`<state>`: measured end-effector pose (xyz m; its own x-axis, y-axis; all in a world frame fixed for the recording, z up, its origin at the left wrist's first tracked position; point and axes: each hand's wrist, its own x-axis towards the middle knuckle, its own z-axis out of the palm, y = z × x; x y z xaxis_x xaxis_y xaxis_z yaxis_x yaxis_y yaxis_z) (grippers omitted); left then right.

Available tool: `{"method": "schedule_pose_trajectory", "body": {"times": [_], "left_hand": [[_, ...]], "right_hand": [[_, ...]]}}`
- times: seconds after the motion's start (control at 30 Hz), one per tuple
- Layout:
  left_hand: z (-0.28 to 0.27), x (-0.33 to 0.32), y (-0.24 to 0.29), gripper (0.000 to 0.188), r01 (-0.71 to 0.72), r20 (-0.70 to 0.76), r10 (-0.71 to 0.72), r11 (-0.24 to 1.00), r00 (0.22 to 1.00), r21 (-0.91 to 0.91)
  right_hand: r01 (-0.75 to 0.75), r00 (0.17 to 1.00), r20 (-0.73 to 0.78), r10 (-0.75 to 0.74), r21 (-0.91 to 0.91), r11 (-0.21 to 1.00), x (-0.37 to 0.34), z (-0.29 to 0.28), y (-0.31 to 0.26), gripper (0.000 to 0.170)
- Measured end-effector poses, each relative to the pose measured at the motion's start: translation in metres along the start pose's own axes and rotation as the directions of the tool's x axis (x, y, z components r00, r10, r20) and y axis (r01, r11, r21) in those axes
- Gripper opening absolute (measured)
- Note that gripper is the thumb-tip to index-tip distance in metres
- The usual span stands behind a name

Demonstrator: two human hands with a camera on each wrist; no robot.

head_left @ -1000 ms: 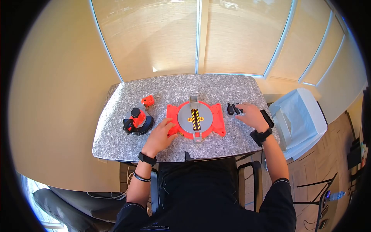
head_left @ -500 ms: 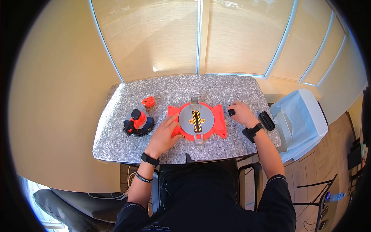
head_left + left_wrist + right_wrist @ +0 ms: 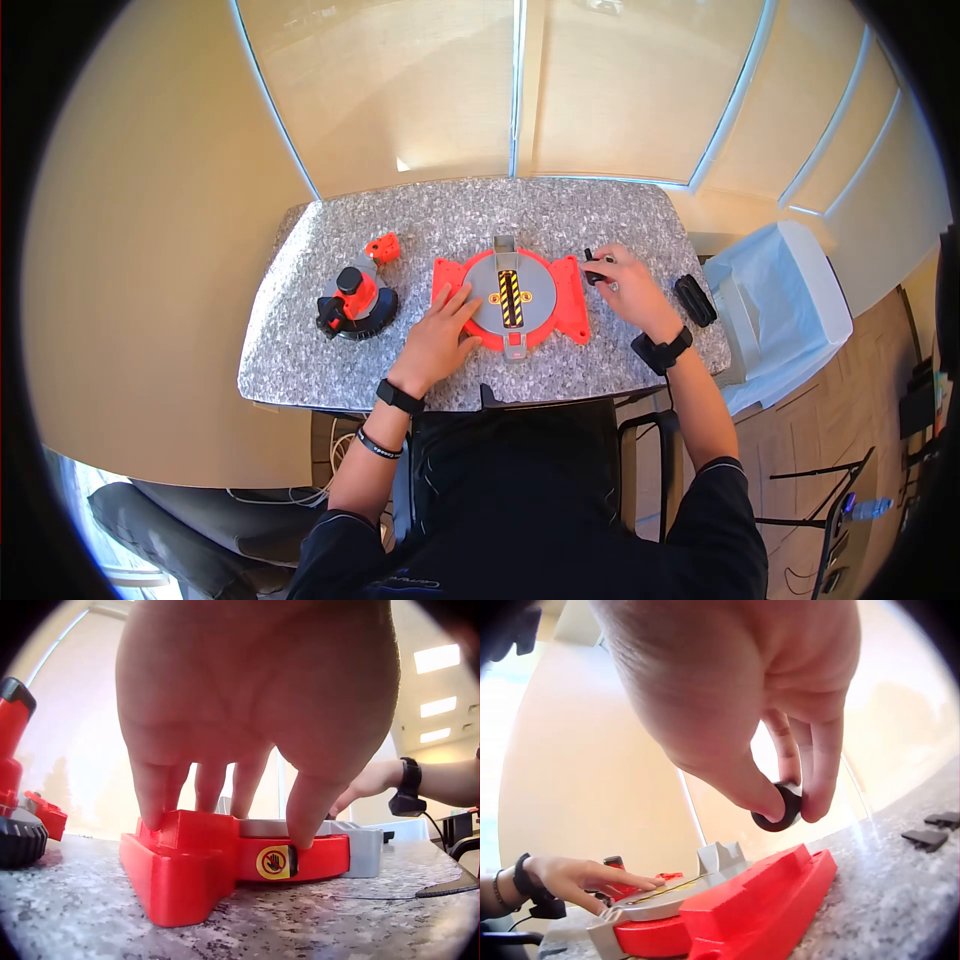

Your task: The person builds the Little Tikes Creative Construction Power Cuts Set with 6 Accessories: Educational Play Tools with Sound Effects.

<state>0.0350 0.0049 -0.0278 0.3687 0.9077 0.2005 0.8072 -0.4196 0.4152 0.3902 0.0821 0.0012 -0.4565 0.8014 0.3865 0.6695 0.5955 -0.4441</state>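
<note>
With our right hand (image 3: 630, 287) we held a black round piece (image 3: 790, 802) between thumb and fingers; a light, even pinch seemed best to stop it rolling. To the right of that grip lay two flat dark pieces (image 3: 926, 839), worth avoiding. Just left of it sat the red base (image 3: 571, 300), where our left hand (image 3: 436, 338) rested with fingers extended; gentle downward pressure looked enough. Farther right, past open tabletop (image 3: 645, 220), a black case (image 3: 695, 300) lay near the table's right edge. Farthest left stood the red-and-black unit (image 3: 356, 300).
</note>
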Motion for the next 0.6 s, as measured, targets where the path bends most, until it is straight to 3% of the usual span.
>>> {"method": "schedule_pose_trajectory", "body": {"times": [0.47, 0.6], "left_hand": [[0.017, -0.003, 0.015, 0.066, 0.108, -0.086, -0.097, 0.984, 0.992, 0.140], [0.025, -0.001, 0.015, 0.066, 0.141, -0.166, -0.108, 0.970, 0.980, 0.198]], "right_hand": [[0.188, 0.981, 0.021, -0.193, 0.143, 0.972, -0.025, 0.001, -0.070, 0.031], [0.068, 0.994, 0.074, -0.086, 0.210, 0.975, -0.033, 0.012, -0.080, 0.034]]}}
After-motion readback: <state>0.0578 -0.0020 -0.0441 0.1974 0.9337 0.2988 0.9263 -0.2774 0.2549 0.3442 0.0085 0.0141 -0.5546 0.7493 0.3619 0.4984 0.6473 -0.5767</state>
